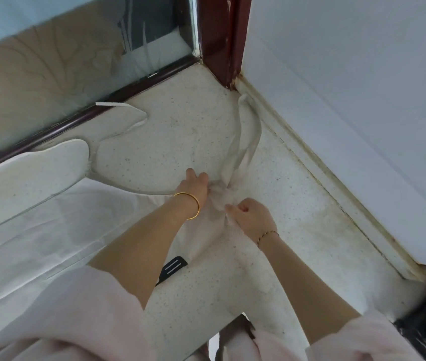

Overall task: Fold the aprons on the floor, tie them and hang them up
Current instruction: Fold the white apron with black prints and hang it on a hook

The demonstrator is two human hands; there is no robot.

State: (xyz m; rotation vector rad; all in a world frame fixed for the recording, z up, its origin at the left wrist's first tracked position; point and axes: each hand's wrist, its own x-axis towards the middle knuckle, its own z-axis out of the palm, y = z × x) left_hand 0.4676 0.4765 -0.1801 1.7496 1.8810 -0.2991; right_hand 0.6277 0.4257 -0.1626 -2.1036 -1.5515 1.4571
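Nothing legible anywhere: no lettering, label, brand or number on thin white fabric apron (50, 230), speckled pale floor (167, 121), frosted glass door (37, 61).

Thin, crinkled translucent white apron (50, 217) on matt speckled stone floor (167, 131).
Glossy dark-red wooden door frame (219, 35); shiny gold metal bangle (198, 207).

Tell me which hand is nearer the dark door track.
Left. The left hand grips the bunched apron on the side toward the door track; the right hand pinches it farther off, toward the white wall.
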